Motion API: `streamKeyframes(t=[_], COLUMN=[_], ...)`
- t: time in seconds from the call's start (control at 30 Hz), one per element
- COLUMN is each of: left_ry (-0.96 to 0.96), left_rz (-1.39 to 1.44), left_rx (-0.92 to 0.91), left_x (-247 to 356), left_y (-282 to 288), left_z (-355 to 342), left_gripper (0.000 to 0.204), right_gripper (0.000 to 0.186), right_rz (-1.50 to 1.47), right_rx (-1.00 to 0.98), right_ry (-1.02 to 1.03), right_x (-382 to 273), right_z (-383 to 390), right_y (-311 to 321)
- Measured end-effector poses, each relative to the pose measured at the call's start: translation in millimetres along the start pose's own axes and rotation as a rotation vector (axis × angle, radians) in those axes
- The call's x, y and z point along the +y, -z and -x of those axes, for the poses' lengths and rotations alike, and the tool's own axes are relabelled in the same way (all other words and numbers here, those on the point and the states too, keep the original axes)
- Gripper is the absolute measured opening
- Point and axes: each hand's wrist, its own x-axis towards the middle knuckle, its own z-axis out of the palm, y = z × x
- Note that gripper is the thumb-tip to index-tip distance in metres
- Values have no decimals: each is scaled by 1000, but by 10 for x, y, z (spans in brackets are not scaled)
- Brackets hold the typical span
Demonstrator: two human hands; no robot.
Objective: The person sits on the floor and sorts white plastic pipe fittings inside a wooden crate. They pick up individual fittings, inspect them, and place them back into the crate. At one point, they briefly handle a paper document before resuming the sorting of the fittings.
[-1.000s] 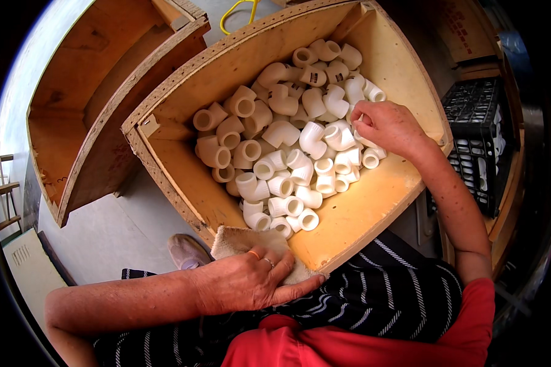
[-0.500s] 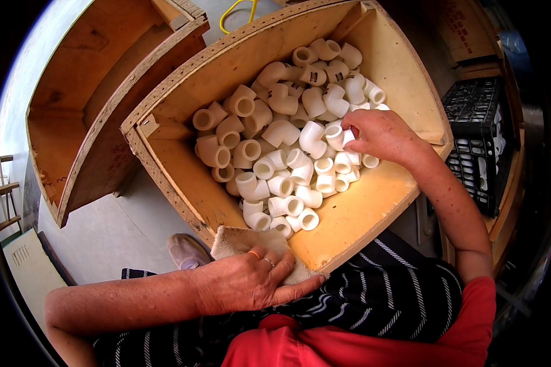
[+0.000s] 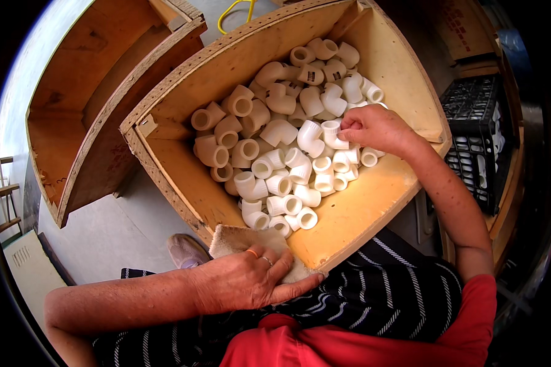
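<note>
A wooden box (image 3: 171, 70) holds a heap of several white plastic elbow fittings (image 3: 277, 133), some with dark labels. My left hand (image 3: 257, 278) grips a tan cloth (image 3: 232, 238) draped on the box's near rim at the lower left corner. At the right side of the heap, my right hand (image 3: 376, 128) is closed, thumb and index finger on a white elbow fitting (image 3: 331, 133); some of the fingertips are hidden.
A second wooden crate (image 3: 98, 67) stands at the left. At the right are a black plastic crate (image 3: 471, 107) with white pieces and more wooden boxes (image 3: 447, 24). A yellow handle (image 3: 226, 13) lies behind the box. Striped-clothed legs (image 3: 386, 287) are under the near edge.
My right hand has moved left and slightly up within the box and closed on a fitting at the right of the heap. My left hand stays on the cloth.
</note>
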Motion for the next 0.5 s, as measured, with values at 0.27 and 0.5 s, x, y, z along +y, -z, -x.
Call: streamKeyframes(t=[0.27, 0.5], left_ry=[0, 2], left_rz=[4, 0], left_rx=[9, -1], left_x=[3, 0], left_y=[-20, -2], left_z=[-3, -7], left_gripper=[67, 68], right_gripper=[32, 32], right_rz=[143, 251], right_rx=[28, 55], right_ry=[36, 95], right_x=[-10, 17], right_z=[13, -3], right_y=[-20, -59])
